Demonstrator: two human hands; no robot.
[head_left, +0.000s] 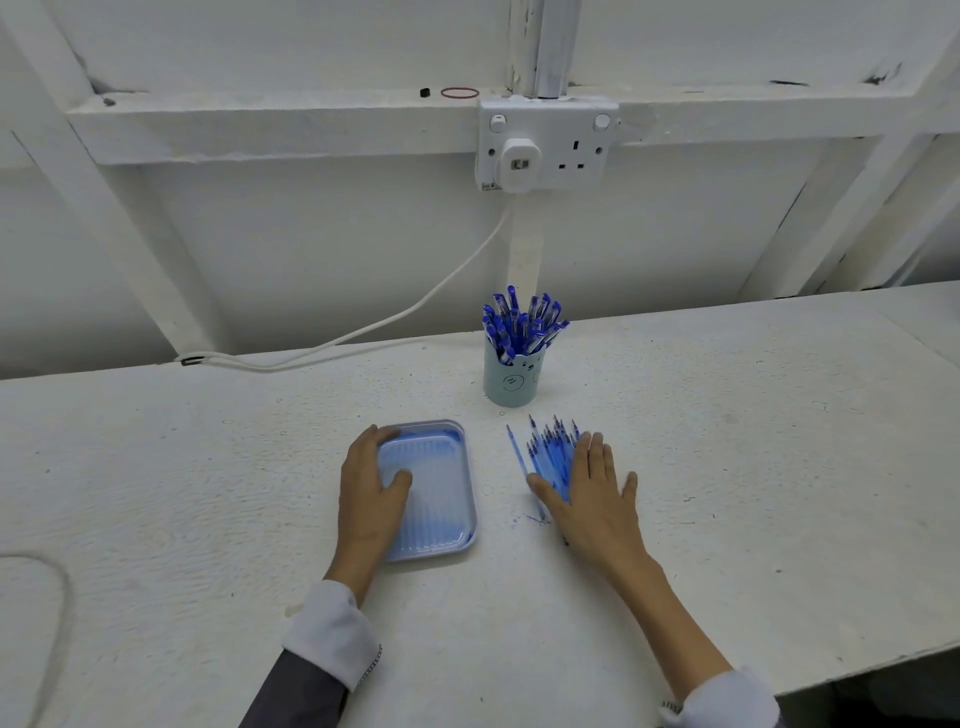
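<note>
The wall (311, 234) behind was painted white and crossed by a white horizontal beam (260, 124) with slanting braces either side. A double socket (587, 145) sat on that beam below a pale conduit (553, 47), with a white plug (519, 161) in its left outlet and a red rubber band (460, 93) lying on the ledge nearby. From the plug a white cable (415, 306) drooped down onto the rough, white-painted table (182, 467), under soft, even light.

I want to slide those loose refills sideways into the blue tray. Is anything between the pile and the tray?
Nothing visible does. Only table shows between the refill pile under the right hand and the tray that the left hand grips; the pen cup stands farther back, off that path.
</note>
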